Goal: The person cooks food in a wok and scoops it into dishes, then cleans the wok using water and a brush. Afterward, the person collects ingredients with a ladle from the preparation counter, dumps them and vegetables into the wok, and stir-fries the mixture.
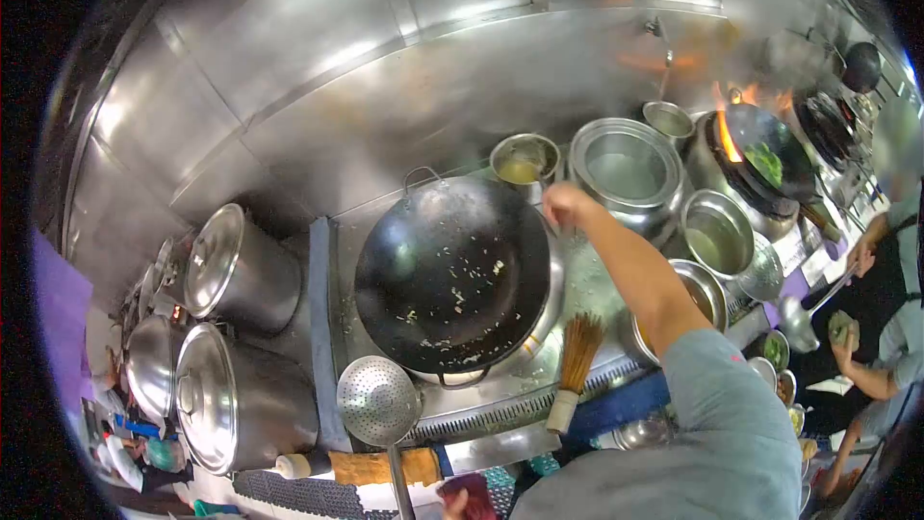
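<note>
My right hand (568, 205) is closed beside a small metal pot of yellowish liquid (521, 169); what it holds is too small to make out. A large black wok (452, 279) with scattered white bits lies to its left. At the bottom edge, my left hand (456, 505) shows only in part, closed on a dark red cloth (474, 498). Near it, a perforated strainer (378, 401) rests at the wok's front, its handle pointing down. A bamboo brush (579, 356) lies right of the wok.
Large lidded pots (245, 400) stand at the left. To the right are a wide pot of liquid (626, 169), a metal bowl (717, 231), and a second wok with greens (770, 149) over flames. Another person's hand (861, 255) is near a ladle (799, 323) at the far right.
</note>
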Motion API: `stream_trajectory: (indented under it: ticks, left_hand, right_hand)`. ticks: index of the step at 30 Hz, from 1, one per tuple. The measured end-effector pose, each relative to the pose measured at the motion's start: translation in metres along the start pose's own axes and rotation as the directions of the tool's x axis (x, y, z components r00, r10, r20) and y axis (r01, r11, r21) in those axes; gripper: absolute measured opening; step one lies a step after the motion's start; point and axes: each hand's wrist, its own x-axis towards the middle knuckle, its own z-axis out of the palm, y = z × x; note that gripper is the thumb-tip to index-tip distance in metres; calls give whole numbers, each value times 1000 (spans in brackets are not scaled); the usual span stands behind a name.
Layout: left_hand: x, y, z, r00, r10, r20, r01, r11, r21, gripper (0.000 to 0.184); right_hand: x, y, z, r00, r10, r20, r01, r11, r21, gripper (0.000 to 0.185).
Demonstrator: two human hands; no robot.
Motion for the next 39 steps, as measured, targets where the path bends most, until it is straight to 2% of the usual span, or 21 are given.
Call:
stream_trajectory:
  ticks: [2,4,6,7,9,10,11,13,15,16,19,20,21,22,23,24,27,30,33,37,39]
  left_hand:
    - [-25,-13,4,987,-85,-137,72,993,-96,38]
    - [-34,-7,22,983,-119,-142,95,983,-159,37]
    - [-30,12,61,980,-99,-175,69,983,-171,36]
    - [-26,28,83,986,-46,-159,28,993,-114,29]
    - [-8,43,95,991,130,4,-130,983,133,23]
    - [2,64,96,985,48,166,-92,959,268,19]
    - [11,68,113,888,376,264,-450,830,329,22]
    - [26,70,92,951,216,221,-290,870,399,25]
    - [40,60,83,938,308,159,-346,809,475,29]
    - [49,57,81,810,553,193,-550,602,579,43]
    - [64,53,109,802,592,74,-537,662,522,38]
    - [73,63,117,577,749,327,-652,180,737,38]
    - [86,71,122,489,694,529,-621,-150,770,39]
    - [99,78,138,419,690,591,-633,-244,734,35]
    - [110,82,147,347,677,650,-639,-337,692,32]
    - [121,78,143,387,638,665,-665,-306,681,29]
    - [161,70,129,434,557,708,-731,-242,638,23]
    - [188,62,119,384,563,732,-754,-266,600,23]
    - [198,84,114,613,419,670,-702,-100,705,25]
    - [173,108,98,569,389,725,-686,-260,679,32]
    - [151,123,93,360,472,805,-816,-259,517,38]
  right_hand:
    - [28,10,-6,980,33,196,-133,842,522,19]
    - [1,14,26,993,106,57,-119,914,387,19]
    - [-58,-34,59,967,158,-202,-199,959,-202,16]
    - [-65,-37,55,958,26,-286,-179,832,-526,15]
    - [-85,-38,39,910,-276,-309,-230,282,-931,16]
    - [-103,-45,39,849,-363,-383,-321,220,-921,27]
    - [-120,-55,36,831,-387,-400,-328,239,-914,31]
    - [-160,-64,25,797,-413,-442,-351,279,-894,40]
    - [-203,-74,12,742,-399,-539,-466,273,-842,44]
    - [-222,-75,3,707,-392,-588,-523,270,-809,46]
    - [-256,-57,-33,640,-416,-646,-612,232,-756,44]
    - [-249,-27,-64,605,-492,-626,-613,214,-761,44]
    - [-250,-26,-75,670,-353,-653,-523,399,-753,39]
    - [-251,-30,-85,737,-215,-641,-435,576,-692,34]
    - [-258,-28,-90,831,-54,-553,-179,916,-360,26]
    - [-264,-25,-95,891,109,-441,-42,987,158,21]
    - [-295,-40,-30,951,125,-282,180,518,836,16]
    - [-322,-31,21,969,-9,-246,228,405,886,17]
    - [-367,-35,97,973,-39,-228,227,356,907,25]
    - [-414,-20,177,992,-105,-73,95,226,970,40]
    - [-432,-20,215,998,-50,-48,59,248,967,44]
